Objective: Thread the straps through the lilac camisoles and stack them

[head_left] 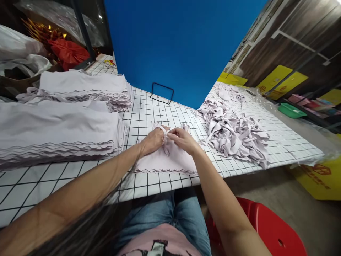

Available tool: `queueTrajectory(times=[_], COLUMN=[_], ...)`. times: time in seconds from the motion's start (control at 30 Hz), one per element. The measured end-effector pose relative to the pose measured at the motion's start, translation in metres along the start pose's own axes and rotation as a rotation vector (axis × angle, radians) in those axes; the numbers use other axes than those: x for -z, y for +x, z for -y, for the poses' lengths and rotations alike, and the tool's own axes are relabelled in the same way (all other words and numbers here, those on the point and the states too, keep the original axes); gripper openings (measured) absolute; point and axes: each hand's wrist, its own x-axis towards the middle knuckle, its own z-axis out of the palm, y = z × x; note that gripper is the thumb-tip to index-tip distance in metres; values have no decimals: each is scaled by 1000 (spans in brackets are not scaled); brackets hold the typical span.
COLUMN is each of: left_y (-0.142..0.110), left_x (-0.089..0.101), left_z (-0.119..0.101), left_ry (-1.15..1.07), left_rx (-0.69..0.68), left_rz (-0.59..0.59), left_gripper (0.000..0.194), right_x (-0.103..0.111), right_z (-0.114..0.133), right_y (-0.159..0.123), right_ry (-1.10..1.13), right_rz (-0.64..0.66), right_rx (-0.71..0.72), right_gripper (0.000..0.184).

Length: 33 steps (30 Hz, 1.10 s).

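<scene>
A pale pinkish-white fabric piece (170, 163) with a wavy lower edge lies flat on the table before me. From its upper part rises a thin strap (163, 132) of the same colour. My left hand (155, 140) is closed at the strap's left side, its palm low over the fabric. My right hand (183, 138) pinches the strap from the right, thumb and forefinger together. The two hands nearly meet at the strap. A short strap end with a small slider hangs down onto the fabric below them. Some fingertips are hidden.
Neat stacks of similar fabric pieces (58, 122) stand on the left. A loose heap of pale straps (231, 131) covers part of the table's right side. A large blue panel (178, 46) blocks the view ahead, and a red stool (271, 227) stands at lower right.
</scene>
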Motion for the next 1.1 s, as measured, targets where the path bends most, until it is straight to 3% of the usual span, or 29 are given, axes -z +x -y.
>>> queueTrajectory(times=[0.1,0.23,0.43,0.57,0.63,0.77,0.87,0.97,1.1], left_y=[0,2,5,7,7,4,2,2,2], left_x=[-1,-1,0,2,5,18,28,30,27], left_z=[7,13,12,12,11,2,-5,-9,-9], left_ry=[-31,-63,-105,-118,-124,-139,-314,-457,-480], left_rx=[18,32,85,123,135,131,172,235,298], left_rz=[-32,-32,-69,-77,-67,-35,-21,-42,-130], left_gripper=[43,44,47,43,36,27,24,25,31], right_x=[-7,-3,17,21,18,6,-5,-14,-21], right_z=[-4,-4,-2,-5,-6,-6,-2,1,-3], right_y=[17,10,-18,-21,-16,9,29,40,43], right_ry=[43,131,48,76,125,238,315,352,330], right_rz=[138,300,390,459,396,104,-59,-136,-169], right_rx=[-83,-30,-28,-23,-5,19,35,75,128], right_gripper=[33,36,33,30,31,39,41,39,39])
